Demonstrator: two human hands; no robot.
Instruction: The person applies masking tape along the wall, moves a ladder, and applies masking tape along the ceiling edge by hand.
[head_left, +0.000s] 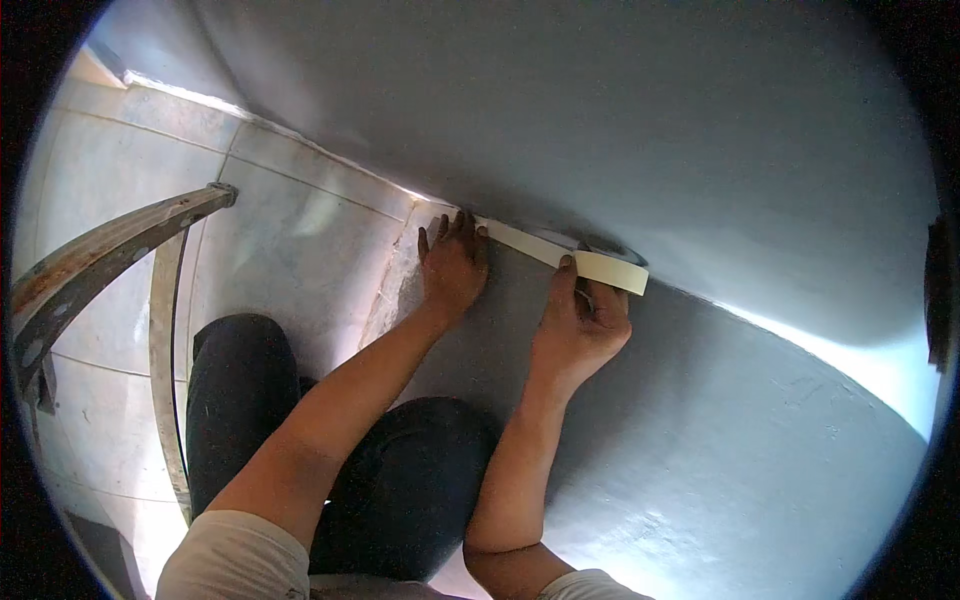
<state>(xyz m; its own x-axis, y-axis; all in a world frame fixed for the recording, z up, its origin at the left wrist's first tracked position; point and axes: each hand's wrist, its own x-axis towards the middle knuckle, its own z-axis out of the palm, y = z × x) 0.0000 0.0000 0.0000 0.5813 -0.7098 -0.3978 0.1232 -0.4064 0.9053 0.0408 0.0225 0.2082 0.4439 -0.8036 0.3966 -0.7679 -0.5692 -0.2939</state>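
Along the seam where a grey wall meets a grey surface, a pale yellow strip of masking tape stretches between my hands. My left hand lies at the strip's left end, fingers spread and pressed against the seam beside the tile edge. In my right hand is the roll of masking tape, gripped from below with the thumb on its near side. The strip runs straight from that roll toward my left fingertips. Part of the roll's core is hidden by its outer band and my fingers.
Pale tiles cover the floor on the left, ending in a rough edge near my left hand. A worn wooden frame, ladder-like, stands at the far left. My dark-trousered knees are bent below. Smooth grey surface extends right.
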